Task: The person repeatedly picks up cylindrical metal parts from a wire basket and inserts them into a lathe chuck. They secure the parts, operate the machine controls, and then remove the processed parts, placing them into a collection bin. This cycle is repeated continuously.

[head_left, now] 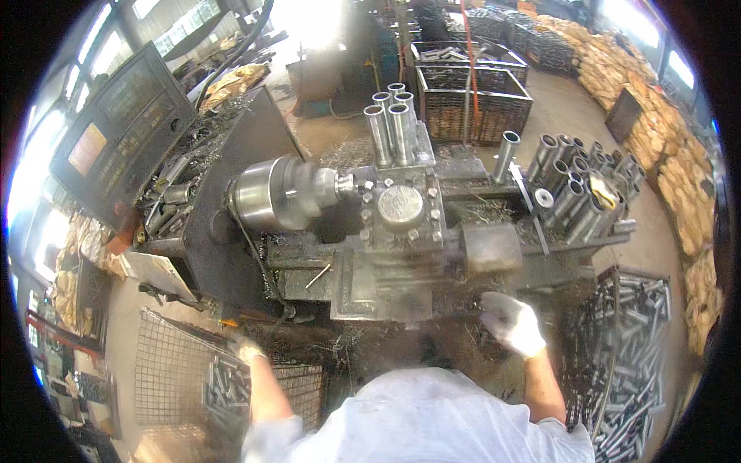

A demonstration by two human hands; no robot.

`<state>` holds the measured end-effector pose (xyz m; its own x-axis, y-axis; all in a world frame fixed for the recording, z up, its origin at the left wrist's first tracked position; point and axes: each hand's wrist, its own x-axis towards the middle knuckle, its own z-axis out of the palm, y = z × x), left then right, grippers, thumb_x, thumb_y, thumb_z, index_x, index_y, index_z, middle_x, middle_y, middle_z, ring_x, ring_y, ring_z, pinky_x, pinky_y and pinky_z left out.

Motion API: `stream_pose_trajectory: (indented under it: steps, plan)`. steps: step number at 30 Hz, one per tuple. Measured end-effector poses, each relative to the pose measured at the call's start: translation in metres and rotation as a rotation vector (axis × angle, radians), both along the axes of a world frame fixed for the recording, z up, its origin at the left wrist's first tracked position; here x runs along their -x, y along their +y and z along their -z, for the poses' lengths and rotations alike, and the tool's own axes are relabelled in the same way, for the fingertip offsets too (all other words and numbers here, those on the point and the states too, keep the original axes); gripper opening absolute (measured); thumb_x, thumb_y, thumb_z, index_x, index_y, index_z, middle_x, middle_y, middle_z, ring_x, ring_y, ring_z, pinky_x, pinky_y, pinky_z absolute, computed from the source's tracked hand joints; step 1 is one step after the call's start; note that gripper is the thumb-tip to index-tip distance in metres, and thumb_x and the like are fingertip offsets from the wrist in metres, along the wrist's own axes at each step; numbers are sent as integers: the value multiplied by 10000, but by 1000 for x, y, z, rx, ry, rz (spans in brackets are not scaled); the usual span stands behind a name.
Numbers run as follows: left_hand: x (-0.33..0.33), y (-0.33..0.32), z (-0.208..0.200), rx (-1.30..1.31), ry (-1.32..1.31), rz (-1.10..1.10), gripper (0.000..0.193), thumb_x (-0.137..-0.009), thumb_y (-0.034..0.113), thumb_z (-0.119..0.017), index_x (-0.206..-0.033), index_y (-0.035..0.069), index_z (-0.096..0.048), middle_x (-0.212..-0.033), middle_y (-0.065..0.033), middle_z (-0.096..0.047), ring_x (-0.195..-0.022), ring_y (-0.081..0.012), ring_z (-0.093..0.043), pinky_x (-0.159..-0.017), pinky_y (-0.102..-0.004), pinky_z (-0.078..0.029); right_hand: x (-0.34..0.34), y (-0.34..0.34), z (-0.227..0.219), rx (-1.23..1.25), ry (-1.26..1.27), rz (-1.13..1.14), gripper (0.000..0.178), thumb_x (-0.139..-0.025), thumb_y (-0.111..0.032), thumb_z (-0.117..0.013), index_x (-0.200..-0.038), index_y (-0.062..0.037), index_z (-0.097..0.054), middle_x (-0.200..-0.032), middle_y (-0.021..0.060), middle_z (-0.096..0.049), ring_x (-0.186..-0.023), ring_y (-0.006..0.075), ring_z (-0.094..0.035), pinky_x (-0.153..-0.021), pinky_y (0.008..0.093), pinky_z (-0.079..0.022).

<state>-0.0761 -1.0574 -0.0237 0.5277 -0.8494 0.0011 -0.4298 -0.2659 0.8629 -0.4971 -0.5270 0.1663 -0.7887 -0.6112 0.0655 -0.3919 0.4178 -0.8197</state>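
A lathe fills the middle, its round metal chuck [270, 193] at the left. Facing it is a square tool post [401, 207] with bolts around a round cap. My right hand [513, 324], in a white glove, is closed at the front of the carriage, below a blurred metal block [491, 248]; what its fingers hold is dark and hidden. Low at the left, my left hand [245, 349], gloved too, reaches beside a small orange-tipped piece [228, 322]. Blur hides its fingers. Several metal tubes [398, 127] stand upright behind the tool post.
More tubes [575, 185] crowd the bench at the right, near a ruler-like strip [531, 208]. A wire basket [174, 363] of cut pieces sits at lower left; a bin of cut tubes [633, 339] is at lower right. Metal crates [475, 100] stand behind. A dark panel [116, 127] rises at the left.
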Motion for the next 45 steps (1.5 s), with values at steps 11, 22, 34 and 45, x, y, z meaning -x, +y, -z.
stream_pose_trajectory:
  steps: [11, 22, 34, 45]
  plan:
    - [-46, -29, -3, -60, -272, 68, 563, -1117, 377, -520, -1605, 98, -483, -1621, -200, -505, -1445, -375, -545, -1181, -485, -456, 122, -66, -47, 61, 197, -81, 338, -901, -33, -712, -1237, -25, -741, -1067, 148, -786, -923, 210, -762, -860, 334, -597]
    - [100, 45, -19, -127, -331, 580, 521, -1017, 389, -645, -1404, 45, -584, -1148, -234, -744, -1068, -432, -720, -904, -522, -579, 175, -155, -82, 148, 228, -120, 346, -933, -74, -721, -1269, 9, -739, -1131, 134, -793, -987, 175, -737, -884, 325, -587]
    - [219, 40, -28, 348, -819, 984, 184, -895, 271, -778, -888, 113, -685, -776, -166, -725, -702, -400, -728, -622, -485, -585, 287, -304, 5, -915, 739, -761, 266, -795, -162, -707, -1014, -15, -738, -944, 246, -769, -920, 438, -761, -811, 510, -617]
    - [341, -18, -367, 976, -75, 807, 440, -984, 353, -707, -1269, 24, -641, -1154, -186, -732, -1020, -297, -730, -894, -379, -585, 279, -322, -214, 802, 1396, 222, 369, -993, -165, -763, -1312, 6, -694, -1198, 213, -759, -1020, 253, -764, -875, 382, -633]
